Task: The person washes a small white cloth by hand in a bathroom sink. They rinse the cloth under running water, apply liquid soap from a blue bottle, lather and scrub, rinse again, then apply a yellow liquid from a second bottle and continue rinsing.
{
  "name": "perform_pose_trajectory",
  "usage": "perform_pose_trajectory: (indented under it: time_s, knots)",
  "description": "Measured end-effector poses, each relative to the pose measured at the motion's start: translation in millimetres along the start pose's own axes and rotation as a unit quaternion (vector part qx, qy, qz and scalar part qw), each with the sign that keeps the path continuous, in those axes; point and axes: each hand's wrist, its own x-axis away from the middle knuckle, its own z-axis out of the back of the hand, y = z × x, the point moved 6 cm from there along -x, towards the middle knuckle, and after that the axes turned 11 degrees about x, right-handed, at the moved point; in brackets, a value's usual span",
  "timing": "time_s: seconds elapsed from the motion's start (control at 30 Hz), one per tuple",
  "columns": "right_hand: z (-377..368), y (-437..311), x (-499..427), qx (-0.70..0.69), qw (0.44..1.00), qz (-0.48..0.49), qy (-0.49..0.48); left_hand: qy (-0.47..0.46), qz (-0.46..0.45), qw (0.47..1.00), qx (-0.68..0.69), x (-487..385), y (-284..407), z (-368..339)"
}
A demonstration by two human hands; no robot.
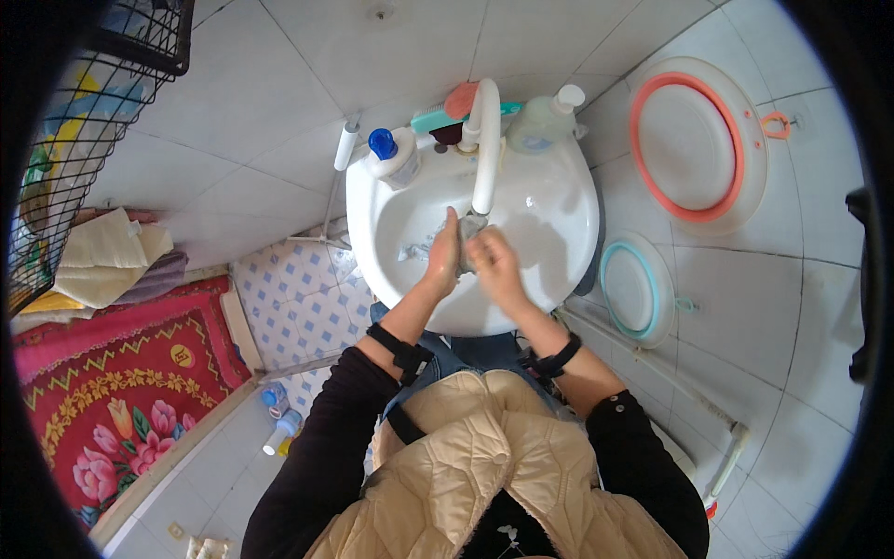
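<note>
My left hand (pixel 444 253) and my right hand (pixel 493 260) are close together over a white ceramic washbasin (pixel 465 314), under the end of a white curved faucet spout (pixel 487 154). A small grey wet cloth (pixel 470 241) lies between them, against the left palm, and the fingers of my right hand are curled at its other side. The fingers of my left hand are straight and point up along the cloth. Water (pixel 413 251) shows in the bowl left of the hands.
On the basin's back rim stand a blue-capped white bottle (pixel 398 164), a teal brush (pixel 431 119) and a clear bottle with a white cap (pixel 538 126). Collapsible basins (pixel 688 147) hang on the right wall. A black wire basket (pixel 91 133) is at upper left.
</note>
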Motion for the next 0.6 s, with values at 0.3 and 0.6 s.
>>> perform_pose_trajectory:
  time_s: [0.3,0.6]
  knots:
    - [3.6,-5.3,-20.5,0.152,0.954,0.118,0.230,0.004,-0.094,0.989,-0.116,-2.4,-11.2,-11.6]
    - [33.8,102.8,-21.5,-0.188,0.918,-0.346,-0.053,-0.096,0.039,0.987,0.120,14.4,16.6,-12.9]
